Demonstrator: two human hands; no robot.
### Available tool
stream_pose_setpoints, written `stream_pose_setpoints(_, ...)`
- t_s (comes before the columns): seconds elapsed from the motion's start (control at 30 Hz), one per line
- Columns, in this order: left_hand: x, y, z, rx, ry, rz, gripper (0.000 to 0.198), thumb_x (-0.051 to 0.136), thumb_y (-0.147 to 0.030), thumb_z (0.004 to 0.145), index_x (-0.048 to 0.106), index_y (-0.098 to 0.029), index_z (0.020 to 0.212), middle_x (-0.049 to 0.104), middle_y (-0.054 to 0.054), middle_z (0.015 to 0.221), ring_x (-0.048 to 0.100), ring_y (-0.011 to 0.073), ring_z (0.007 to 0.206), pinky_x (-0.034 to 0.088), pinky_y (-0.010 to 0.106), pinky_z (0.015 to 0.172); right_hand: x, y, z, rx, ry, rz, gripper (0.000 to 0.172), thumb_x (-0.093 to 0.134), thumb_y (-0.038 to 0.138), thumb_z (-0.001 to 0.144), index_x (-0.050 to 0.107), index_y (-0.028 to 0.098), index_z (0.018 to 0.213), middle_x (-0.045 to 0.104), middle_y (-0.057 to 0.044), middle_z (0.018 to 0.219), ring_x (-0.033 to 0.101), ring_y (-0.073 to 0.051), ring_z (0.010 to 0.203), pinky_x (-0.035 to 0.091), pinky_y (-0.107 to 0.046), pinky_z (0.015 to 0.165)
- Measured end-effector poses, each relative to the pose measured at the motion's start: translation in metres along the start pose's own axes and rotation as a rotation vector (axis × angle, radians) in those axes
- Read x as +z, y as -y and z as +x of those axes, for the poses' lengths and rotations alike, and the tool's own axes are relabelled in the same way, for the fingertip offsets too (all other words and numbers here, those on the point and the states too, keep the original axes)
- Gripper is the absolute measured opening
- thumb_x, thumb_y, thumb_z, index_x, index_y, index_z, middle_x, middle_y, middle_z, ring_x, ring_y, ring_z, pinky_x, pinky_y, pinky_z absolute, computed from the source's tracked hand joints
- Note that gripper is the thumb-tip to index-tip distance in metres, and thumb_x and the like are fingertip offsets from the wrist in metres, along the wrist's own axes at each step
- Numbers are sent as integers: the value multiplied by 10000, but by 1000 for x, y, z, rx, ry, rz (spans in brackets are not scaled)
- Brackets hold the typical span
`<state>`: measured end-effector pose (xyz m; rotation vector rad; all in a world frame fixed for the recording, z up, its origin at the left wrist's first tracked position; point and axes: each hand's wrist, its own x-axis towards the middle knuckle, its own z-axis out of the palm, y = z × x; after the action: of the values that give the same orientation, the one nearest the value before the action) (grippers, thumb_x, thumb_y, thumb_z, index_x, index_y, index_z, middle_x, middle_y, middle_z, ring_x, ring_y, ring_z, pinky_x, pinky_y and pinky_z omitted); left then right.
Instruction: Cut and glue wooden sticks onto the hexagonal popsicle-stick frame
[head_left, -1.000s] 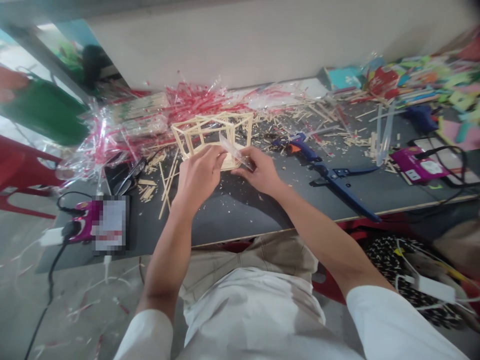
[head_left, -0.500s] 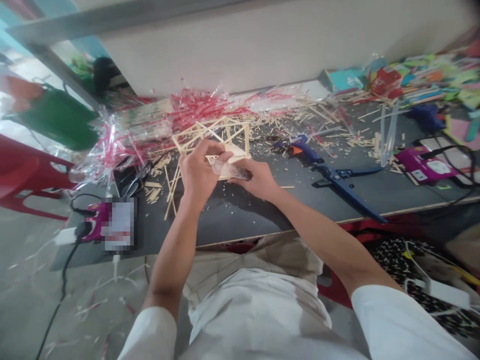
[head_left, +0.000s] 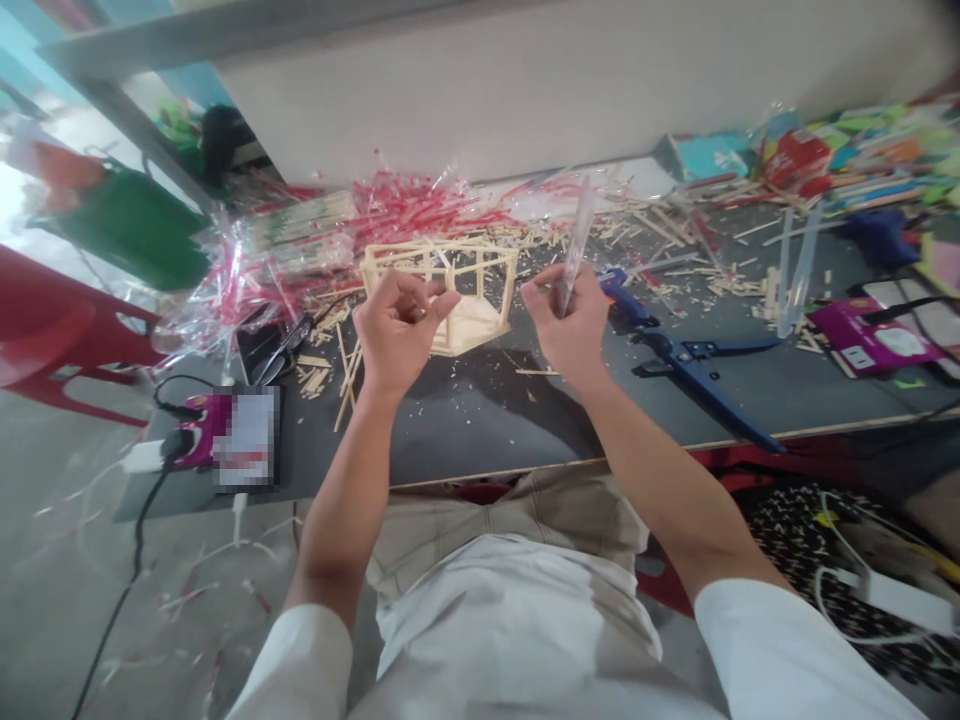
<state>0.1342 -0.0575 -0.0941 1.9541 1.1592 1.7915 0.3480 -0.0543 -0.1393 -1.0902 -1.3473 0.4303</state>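
Note:
A box frame built of thin wooden sticks stands on the dark table, just beyond both hands. My left hand is curled shut in front of the frame's left side; whatever its pinched fingers hold is too small to make out. My right hand is closed around a clear plastic sleeve that points up and away from the frame's right side.
A blue glue gun and a blue cutter lie right of my hands. Red-and-clear wrappers and stick scraps litter the back. Purple power strips sit at both ends; coloured paper lies far right. A red chair stands left.
My hands have pulled apart from in front of the frame. The right hand has swung the clear sleeve from lying flat between the hands to pointing upward at the right.

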Motion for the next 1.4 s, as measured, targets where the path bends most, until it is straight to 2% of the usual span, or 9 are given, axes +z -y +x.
stream_pose_setpoints(0.1,-1,7,2,-2,-8,-56,297,850,-246,803,561,-252,733,555,-65,597,728,151,695,605,288,654,0,-7,3,50,109,58,422,688,677,900,623,273,1002,517,49,661,326,-96,486,306,-275,476)
stream_pose_setpoints(0.23,-1,14,3,-39,-4,-126,328,865,-210,781,543,-245,733,643,-37,689,766,173,786,592,271,618,2,-4,1,56,224,118,440,697,674,888,638,261,1025,696,-1,829,404,-99,535,363,-289,518)
stream_pose_setpoints(0.37,0,15,3,-28,-30,-169,295,853,-155,777,573,-244,747,688,-23,737,774,177,826,611,294,691,0,5,-1,37,171,119,453,682,696,878,657,272,1036,712,-1,853,510,-115,587,433,-303,565)
stream_pose_setpoints(0.57,0,14,2,-43,-10,-107,252,821,-225,832,580,-241,763,699,-20,750,720,133,727,551,265,628,-6,5,-3,-49,115,25,397,681,638,912,708,273,1066,731,-4,878,546,-110,589,462,-305,592)
stream_pose_setpoints(0.83,-5,10,-1,-157,240,23,232,682,-478,978,643,-262,1053,771,10,809,557,94,511,409,255,476,-10,6,1,-89,108,-82,417,592,621,969,711,277,1173,765,-47,919,618,-158,668,517,-334,620)
stream_pose_setpoints(1.03,-6,9,2,-150,309,21,333,605,-535,1011,671,-223,916,797,40,844,474,78,458,360,255,439,-14,2,3,-152,129,-181,453,541,640,995,725,273,1189,749,-32,854,551,-147,590,499,-332,617)
stream_pose_setpoints(1.17,-5,13,4,-205,270,-71,290,612,-511,1013,620,-229,944,775,37,827,510,78,452,407,243,434,-26,-3,9,-299,116,-300,628,588,779,913,728,244,1212,745,-57,854,599,-167,628,518,-338,665)
stream_pose_setpoints(1.3,-5,17,4,-197,216,-50,227,600,-443,1031,602,-232,946,751,31,798,544,84,464,463,245,457,-38,3,10,-441,238,-343,835,557,869,854,599,226,1384,765,-92,959,704,-220,785,560,-351,735)
stream_pose_setpoints(1.4,-7,20,5,-194,213,-3,250,595,-471,1035,612,-236,952,747,31,810,574,91,495,493,246,488,-38,11,6,-494,378,-395,630,603,732,933,595,219,1298,754,-113,1074,730,-263,966,580,-383,823)
